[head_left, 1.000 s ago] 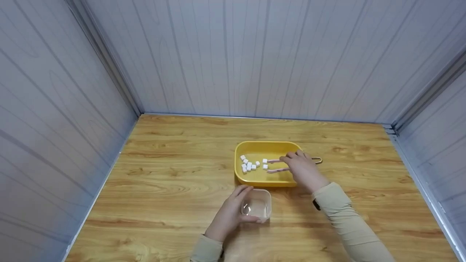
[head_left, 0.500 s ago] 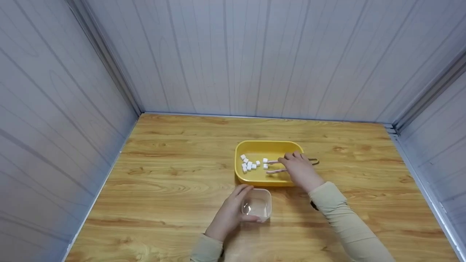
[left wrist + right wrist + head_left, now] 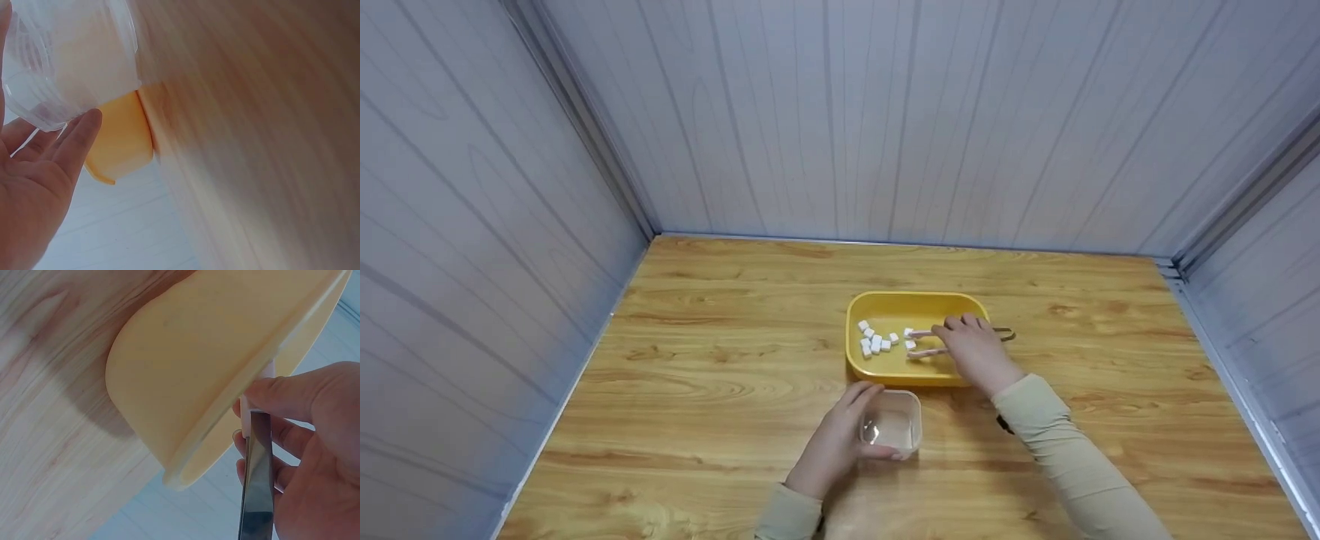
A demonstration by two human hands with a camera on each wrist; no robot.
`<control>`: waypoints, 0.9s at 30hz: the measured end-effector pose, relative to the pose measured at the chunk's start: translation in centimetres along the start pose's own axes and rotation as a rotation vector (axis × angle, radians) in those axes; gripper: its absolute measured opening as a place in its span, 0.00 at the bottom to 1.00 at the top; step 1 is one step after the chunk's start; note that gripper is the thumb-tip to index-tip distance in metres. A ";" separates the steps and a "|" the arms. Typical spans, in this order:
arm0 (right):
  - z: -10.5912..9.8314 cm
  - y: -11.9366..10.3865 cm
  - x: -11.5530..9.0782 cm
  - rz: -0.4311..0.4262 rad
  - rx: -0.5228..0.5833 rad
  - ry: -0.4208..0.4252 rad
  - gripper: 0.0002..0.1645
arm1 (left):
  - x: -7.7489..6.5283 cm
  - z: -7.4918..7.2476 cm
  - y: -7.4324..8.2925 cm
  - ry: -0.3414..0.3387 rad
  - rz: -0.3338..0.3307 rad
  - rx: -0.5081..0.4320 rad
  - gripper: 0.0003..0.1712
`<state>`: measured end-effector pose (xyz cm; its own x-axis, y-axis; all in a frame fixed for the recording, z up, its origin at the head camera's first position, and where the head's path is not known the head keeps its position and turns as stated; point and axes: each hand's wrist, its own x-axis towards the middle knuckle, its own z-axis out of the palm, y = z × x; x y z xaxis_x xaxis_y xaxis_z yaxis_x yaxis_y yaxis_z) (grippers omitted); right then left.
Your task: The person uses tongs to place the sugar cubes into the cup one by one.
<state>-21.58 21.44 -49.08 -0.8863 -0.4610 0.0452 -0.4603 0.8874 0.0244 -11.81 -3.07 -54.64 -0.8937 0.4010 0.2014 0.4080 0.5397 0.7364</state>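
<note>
We clamp cup (image 3: 894, 426) in left grip (image 3: 835, 436), seemingly steadying it | tongs (image 3: 931, 351) in right grip (image 3: 978, 352); tips (image 3: 913, 355) apart near cubes (image 3: 886, 346)

A: Left hand (image 3: 834, 439)?
B: Gripping; thumb (image 3: 879, 452) on the near side, fingers (image 3: 861, 391) on the far side. Left forearm (image 3: 790, 513) runs off the head view's lower edge.
A: Right hand (image 3: 978, 352)?
B: Farther forward, back upward, thumb and fingers pinching. Right forearm (image 3: 1084, 461) slants in from lower right. Arms uncrossed, hands apart.
</note>
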 end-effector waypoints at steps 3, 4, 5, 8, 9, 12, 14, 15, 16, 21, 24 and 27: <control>0.1 0.0 0.0 -0.001 0.006 0.000 0.29 | 0.0 0.0 0.0 -0.001 0.002 -0.009 0.58; 0.2 0.0 0.0 -0.002 0.008 0.003 0.29 | 0.0 0.0 0.1 -0.001 0.001 -0.014 0.58; 0.2 0.0 0.0 -0.004 0.007 0.007 0.29 | 0.0 0.0 0.1 -0.002 -0.001 -0.017 0.58; 0.3 0.0 0.0 -0.018 -0.003 0.025 0.26 | 0.0 -0.1 0.1 -0.007 -0.009 -0.023 0.58; 0.3 0.0 0.0 -0.024 -0.006 0.033 0.25 | -0.1 -0.1 0.1 -0.007 -0.010 -0.022 0.58; 0.4 0.0 0.0 -0.040 -0.015 0.056 0.23 | -0.1 -0.2 0.1 -0.009 -0.009 -0.015 0.58; 0.4 0.0 0.0 -0.045 -0.015 0.062 0.24 | -0.1 -0.1 0.1 -0.008 -0.011 -0.017 0.58; 0.4 0.0 0.0 -0.047 -0.019 0.064 0.24 | -0.1 -0.1 0.1 -0.006 -0.011 -0.019 0.58; 0.4 0.0 0.0 -0.048 -0.022 0.064 0.24 | -0.1 -0.1 0.1 -0.005 -0.011 -0.021 0.58; 0.5 -0.1 0.0 -0.035 -0.014 0.044 0.25 | -0.2 -0.1 0.1 -0.001 -0.008 -0.020 0.57; 0.5 -0.2 0.1 -0.025 -0.016 0.034 0.25 | -0.2 -0.1 0.2 -0.002 -0.011 -0.024 0.57; 0.5 -0.3 0.1 -0.021 -0.021 0.026 0.26 | -0.1 -0.1 0.2 -0.005 -0.019 -0.034 0.57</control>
<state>-21.60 21.16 -49.55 -0.8746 -0.4796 0.0708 -0.4774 0.8774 0.0466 -11.63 -3.08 -54.49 -0.9003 0.3944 0.1844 0.3844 0.5215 0.7618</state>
